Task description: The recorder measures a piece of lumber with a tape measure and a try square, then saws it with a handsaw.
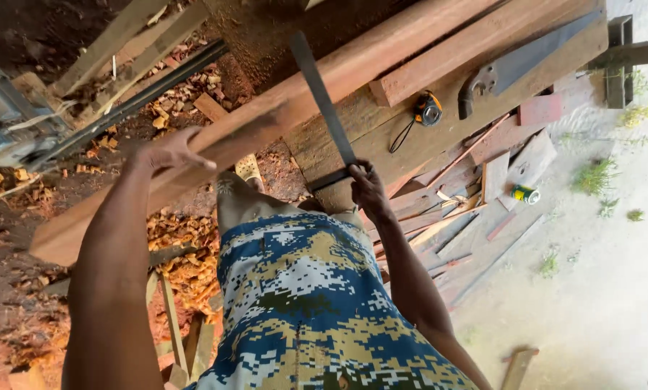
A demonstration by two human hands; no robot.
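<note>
Left hand (171, 153): flat on reddish plank (280, 115), steadying it on surface (381, 137) | Right hand (367, 184): closed around steel square (322, 97), blade crossing plank for alignment.

Small green-and-yellow can (525, 193) lying on side on ground among wood offcuts; no signs, screens seen

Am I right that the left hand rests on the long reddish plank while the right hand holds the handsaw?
Not quite: in the head view, the right hand holds a dark metal square. The handsaw lies untouched on the bench. The left hand does rest on the long reddish plank.
</note>
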